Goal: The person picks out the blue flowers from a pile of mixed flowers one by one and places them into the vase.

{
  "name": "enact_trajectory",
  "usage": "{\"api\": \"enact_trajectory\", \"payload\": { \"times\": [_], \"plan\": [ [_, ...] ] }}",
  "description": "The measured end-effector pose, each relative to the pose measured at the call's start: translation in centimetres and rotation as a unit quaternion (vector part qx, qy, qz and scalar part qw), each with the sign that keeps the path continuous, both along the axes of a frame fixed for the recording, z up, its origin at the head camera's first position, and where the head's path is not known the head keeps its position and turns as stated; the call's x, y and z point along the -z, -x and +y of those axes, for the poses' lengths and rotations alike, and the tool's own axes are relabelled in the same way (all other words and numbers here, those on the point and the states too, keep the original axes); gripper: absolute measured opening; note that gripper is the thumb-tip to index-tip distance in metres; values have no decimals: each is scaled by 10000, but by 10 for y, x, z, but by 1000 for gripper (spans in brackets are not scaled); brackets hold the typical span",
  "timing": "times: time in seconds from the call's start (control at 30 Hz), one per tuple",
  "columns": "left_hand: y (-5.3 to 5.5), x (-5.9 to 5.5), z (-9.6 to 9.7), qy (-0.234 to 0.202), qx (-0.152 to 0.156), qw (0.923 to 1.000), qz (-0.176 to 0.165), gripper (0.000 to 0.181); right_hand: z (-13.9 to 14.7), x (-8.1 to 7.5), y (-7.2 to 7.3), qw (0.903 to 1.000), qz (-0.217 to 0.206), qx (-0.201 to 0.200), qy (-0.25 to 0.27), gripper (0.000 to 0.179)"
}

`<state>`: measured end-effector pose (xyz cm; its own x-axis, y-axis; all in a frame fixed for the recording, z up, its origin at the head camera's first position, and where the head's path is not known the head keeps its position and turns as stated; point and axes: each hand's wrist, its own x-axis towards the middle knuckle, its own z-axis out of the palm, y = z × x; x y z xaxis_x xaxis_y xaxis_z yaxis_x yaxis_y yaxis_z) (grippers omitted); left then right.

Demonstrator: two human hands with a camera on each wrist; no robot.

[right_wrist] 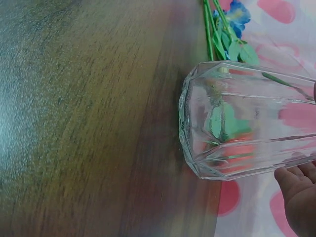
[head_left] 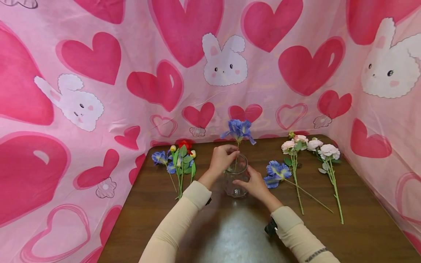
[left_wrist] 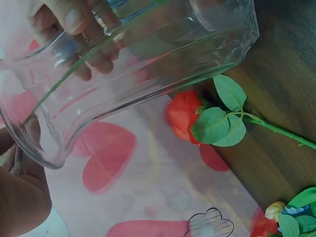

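A clear faceted glass vase (head_left: 236, 182) stands on the brown table. My right hand (head_left: 254, 184) grips its right side, thumb across the front. At the mouth, my left hand (head_left: 224, 157) pinches the green stem of a blue iris (head_left: 239, 129), whose bloom rises above the rim. In the left wrist view the stem (left_wrist: 64, 76) runs down inside the glass (left_wrist: 163, 84), and my left hand (left_wrist: 22, 197) is at the rim. The vase's base (right_wrist: 190, 123) shows in the right wrist view.
Left lies a bunch with blue irises (head_left: 160, 157), yellow buds and a red flower (head_left: 185, 146). A red rose (left_wrist: 183, 118) lies behind the vase. Right are another blue iris (head_left: 277, 173) and pale pink flower stems (head_left: 329, 151). A heart-patterned pink cloth (head_left: 263, 80) hangs behind the table (head_left: 158, 219).
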<state>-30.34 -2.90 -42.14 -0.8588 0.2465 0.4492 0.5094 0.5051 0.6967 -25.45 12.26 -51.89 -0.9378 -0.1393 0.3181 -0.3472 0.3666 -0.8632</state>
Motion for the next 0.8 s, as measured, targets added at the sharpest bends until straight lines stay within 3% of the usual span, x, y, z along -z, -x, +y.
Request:
{"api": "enact_trajectory", "payload": {
  "times": [0.37, 0.8],
  "plan": [
    [0, 4, 2, 893, 10, 9960, 97, 14, 0, 1, -1, 10000, 1, -15, 69, 72],
    [-3, 6, 4, 1627, 27, 9850, 575, 12, -1, 0, -3, 10000, -22, 23, 32, 76]
  ]
}}
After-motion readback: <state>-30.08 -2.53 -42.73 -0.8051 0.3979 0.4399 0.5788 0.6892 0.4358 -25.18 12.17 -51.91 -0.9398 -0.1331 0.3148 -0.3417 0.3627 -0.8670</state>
